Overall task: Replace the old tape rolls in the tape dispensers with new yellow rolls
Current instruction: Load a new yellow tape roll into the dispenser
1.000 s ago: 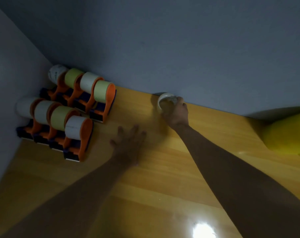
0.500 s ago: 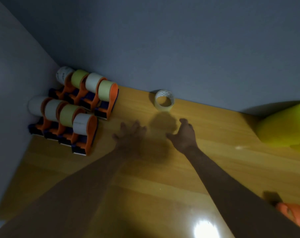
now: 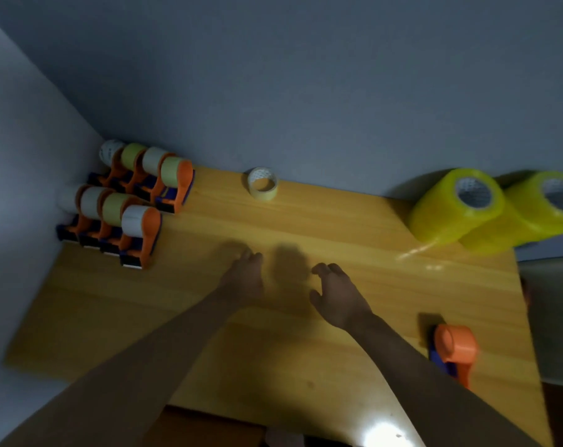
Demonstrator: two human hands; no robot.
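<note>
A wooden table (image 3: 273, 350) seen from above fills the view, pushed into a corner where two grey-blue walls (image 3: 306, 91) meet. Both bare forearms reach forward over the middle of the tabletop. The left hand (image 3: 243, 279) is held flat, fingers straight and close together, holding nothing. The right hand (image 3: 336, 295) sits just beside it, fingers loosely curled and empty; a dark shadow lies between the two hands.

In the far left corner, eight orange tape dispensers (image 3: 125, 201) with dark blue bases stand in two tight rows of four, each loaded with a pale roll, packed against the left wall. A small, nearly spent tape roll (image 3: 262, 187) lies alone near the back wall, well apart from the hands, with bare wood all round it.

At the far right edge, two stacks of new yellow rolls (image 3: 489, 214) lie on their sides, touching each other, their cores facing the camera. An orange dispenser without a roll (image 3: 455, 350) stands near the right edge, right of the right forearm. The near edge of the table runs along the bottom, with a bright glare spot on it.
</note>
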